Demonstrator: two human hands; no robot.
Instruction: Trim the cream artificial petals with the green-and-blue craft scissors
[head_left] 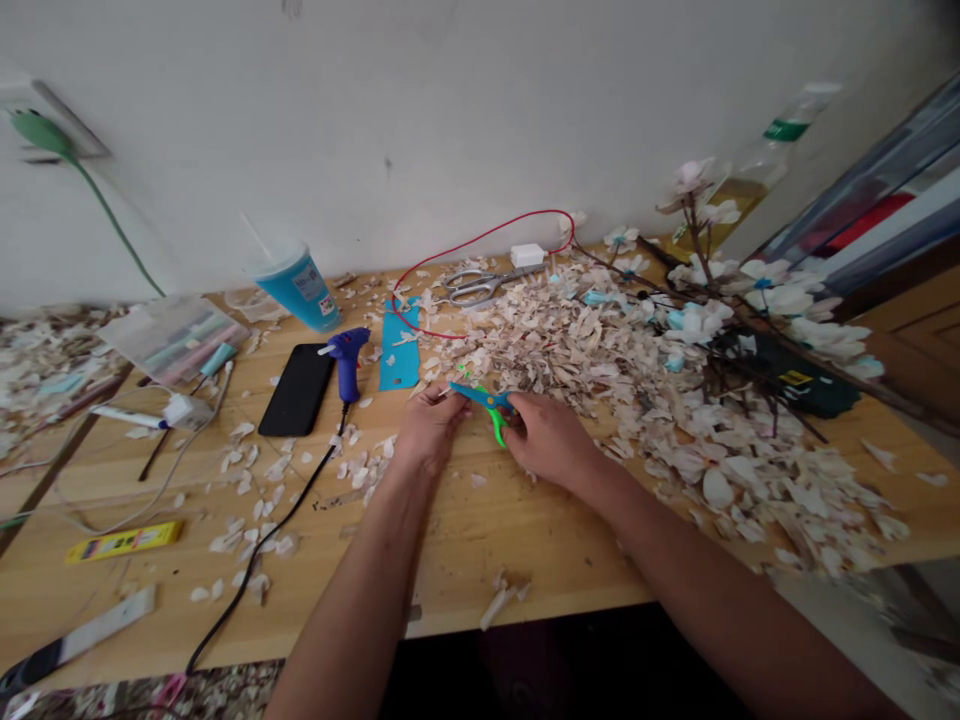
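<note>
My right hand point(551, 435) grips a small pair of scissors point(493, 398) with blue and bright green parts, their tips pointing left. Close to those tips, my left hand point(429, 428) is closed in a pinch. Something thin and pale seems to be between its fingers, too small to make out. Both hands are low over the wooden table, just in front of a large heap of dried, pale petals point(577, 335). A blue card point(400, 345) lies beyond my left hand.
Left of my hands are a purple glue gun point(349, 362), a black phone point(298, 390), a blue drink cup point(300, 287) and a yellow box point(124, 541). Metal scissors point(476, 285) lie behind the heap. Flowering branches point(701, 320) and a bottle point(757, 170) are at right.
</note>
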